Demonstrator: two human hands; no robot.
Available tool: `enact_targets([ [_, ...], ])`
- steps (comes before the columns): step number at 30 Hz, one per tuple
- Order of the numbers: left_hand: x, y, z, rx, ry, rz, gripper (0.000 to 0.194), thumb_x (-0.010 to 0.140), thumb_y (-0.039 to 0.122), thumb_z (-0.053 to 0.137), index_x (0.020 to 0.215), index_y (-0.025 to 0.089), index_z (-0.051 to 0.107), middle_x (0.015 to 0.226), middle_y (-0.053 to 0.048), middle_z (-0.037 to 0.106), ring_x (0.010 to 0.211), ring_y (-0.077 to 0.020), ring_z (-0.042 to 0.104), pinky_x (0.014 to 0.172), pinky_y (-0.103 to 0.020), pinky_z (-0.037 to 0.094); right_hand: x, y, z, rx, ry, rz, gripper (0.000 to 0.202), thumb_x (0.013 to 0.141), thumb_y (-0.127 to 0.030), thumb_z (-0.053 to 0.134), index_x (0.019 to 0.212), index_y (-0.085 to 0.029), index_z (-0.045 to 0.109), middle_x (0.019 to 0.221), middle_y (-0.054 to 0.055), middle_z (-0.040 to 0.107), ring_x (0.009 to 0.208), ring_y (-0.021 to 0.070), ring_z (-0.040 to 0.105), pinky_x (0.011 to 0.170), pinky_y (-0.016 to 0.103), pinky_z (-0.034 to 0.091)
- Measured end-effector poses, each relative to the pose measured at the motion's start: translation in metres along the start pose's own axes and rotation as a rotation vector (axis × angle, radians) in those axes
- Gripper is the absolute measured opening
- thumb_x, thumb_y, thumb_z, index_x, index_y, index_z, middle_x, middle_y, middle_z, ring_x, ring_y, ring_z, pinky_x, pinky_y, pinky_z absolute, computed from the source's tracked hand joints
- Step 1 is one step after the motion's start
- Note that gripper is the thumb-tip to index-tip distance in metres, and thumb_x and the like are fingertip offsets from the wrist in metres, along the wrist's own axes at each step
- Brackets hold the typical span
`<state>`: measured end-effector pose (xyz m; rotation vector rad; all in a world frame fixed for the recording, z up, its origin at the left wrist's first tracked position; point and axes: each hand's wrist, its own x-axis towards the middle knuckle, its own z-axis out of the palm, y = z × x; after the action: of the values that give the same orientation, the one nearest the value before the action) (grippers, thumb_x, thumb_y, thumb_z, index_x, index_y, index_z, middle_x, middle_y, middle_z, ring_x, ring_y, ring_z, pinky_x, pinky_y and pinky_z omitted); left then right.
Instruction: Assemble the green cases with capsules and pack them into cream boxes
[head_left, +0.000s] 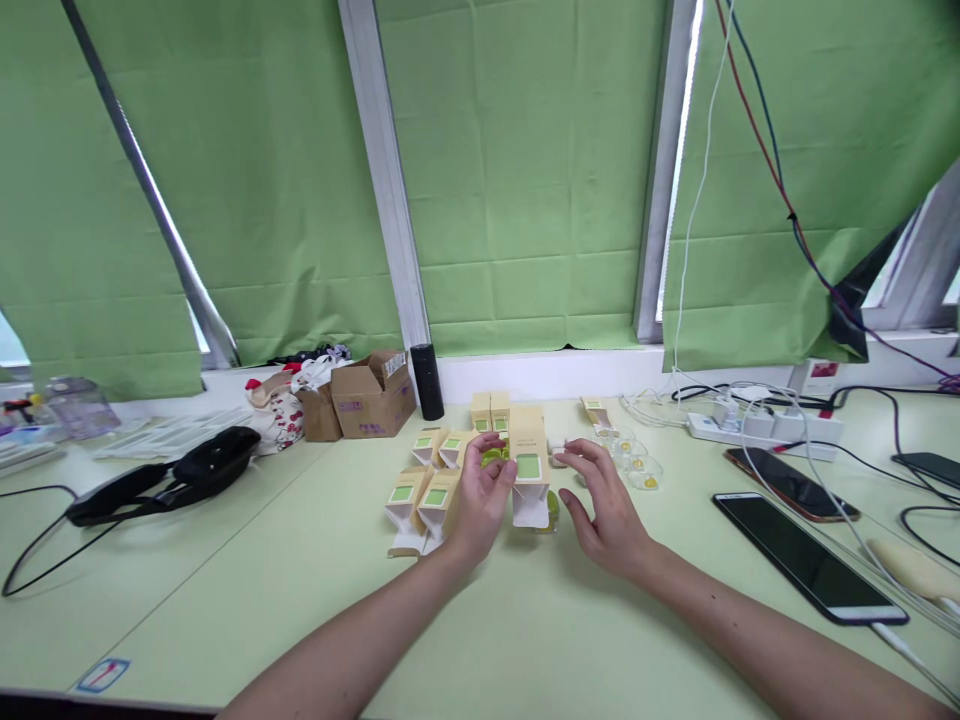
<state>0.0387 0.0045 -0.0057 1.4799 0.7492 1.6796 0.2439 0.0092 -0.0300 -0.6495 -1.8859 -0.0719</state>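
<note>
My left hand [480, 505] pinches the left side of a small tan paper box [529, 430] with a green square on its front. The box is upright, and a white flap hangs from its lower end. To its right, my right hand [606, 515] is apart from the box, fingers spread and slightly bent, apparently holding nothing. A green item in clear plastic [553, 508] shows partly behind the box. Left of my left hand stand several similar small boxes [403, 494] with white flaps out. Two more boxes [490, 410] stand farther back.
Clear plastic cups with yellow centres [641, 465] and another small box [598, 413] lie at the right back. Phones [810, 555], cables and a power strip [757, 430] occupy the right side. A cardboard carton [375, 400], black cylinder [427, 382] and black strapped item [172, 475] are left.
</note>
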Motion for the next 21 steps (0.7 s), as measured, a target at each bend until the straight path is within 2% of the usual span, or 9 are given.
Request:
enact_targets([
  [6, -0.0003, 0.0006, 0.0008, 0.050, 0.014, -0.019, 0.053, 0.092, 0.054, 0.076, 0.128, 0.024, 0.051, 0.129, -0.010, 0.058, 0.109, -0.0229, 0.070, 0.098, -0.039, 0.056, 0.0016, -0.0025, 0.0000, 0.017, -0.034, -0.024, 0.053, 0.101, -0.012, 0.051, 0.151, -0.029, 0.045, 0.145, 0.017, 0.049, 0.140, 0.0344, 0.053, 0.108, 0.059, 0.057],
  [13, -0.0008, 0.0018, 0.0016, 0.078, 0.024, -0.022, 0.050, 0.093, 0.054, 0.075, 0.125, 0.024, 0.052, 0.127, -0.010, 0.060, 0.109, -0.0230, 0.070, 0.097, -0.039, 0.057, 0.0012, -0.0045, -0.0003, 0.036, -0.063, -0.005, 0.053, 0.102, -0.013, 0.050, 0.152, -0.029, 0.043, 0.149, 0.018, 0.047, 0.140, 0.0342, 0.056, 0.104, 0.057, 0.062],
  [21, -0.0023, 0.0054, 0.0054, 0.071, 0.005, -0.038, 0.046, 0.093, 0.056, 0.074, 0.121, 0.025, 0.053, 0.127, -0.010, 0.063, 0.111, -0.0237, 0.070, 0.091, -0.037, 0.060, 0.0010, -0.0074, -0.0004, 0.148, -0.109, 0.017, 0.051, 0.104, -0.016, 0.049, 0.153, -0.031, 0.043, 0.151, 0.017, 0.047, 0.149, 0.0343, 0.047, 0.106, 0.057, 0.062],
])
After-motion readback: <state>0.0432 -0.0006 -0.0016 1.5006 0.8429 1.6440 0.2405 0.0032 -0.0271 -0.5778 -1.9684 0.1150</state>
